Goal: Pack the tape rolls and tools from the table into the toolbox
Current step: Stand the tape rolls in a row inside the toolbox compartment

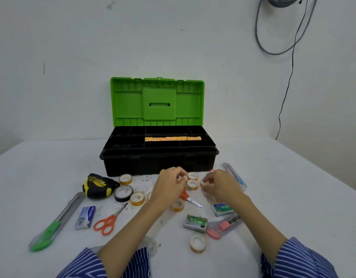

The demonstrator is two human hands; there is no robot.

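The toolbox [159, 159] stands open at the table's far middle, green lid up, with a row of orange tape rolls [172, 138] in its black tray. In front of it my left hand [170, 186] pinches a small clear tape roll [182, 177]. My right hand [221, 186] grips another small tape roll [204, 183]. Two more rolls [192, 180] lie between the hands. Other rolls lie loose: a black one [123, 193], clear ones [125, 179], [137, 198], [178, 205], [197, 243]. Orange scissors [108, 221] lie to the left; a second pair [190, 198] is partly under my left hand.
A yellow-black tape measure [99, 185], a green utility knife [52, 223] and a staple box [85, 217] lie left. Two green staple boxes [195, 223], [222, 209], a pink cutter [223, 225] and a blue cutter [234, 175] lie right. Cables hang on the wall at upper right.
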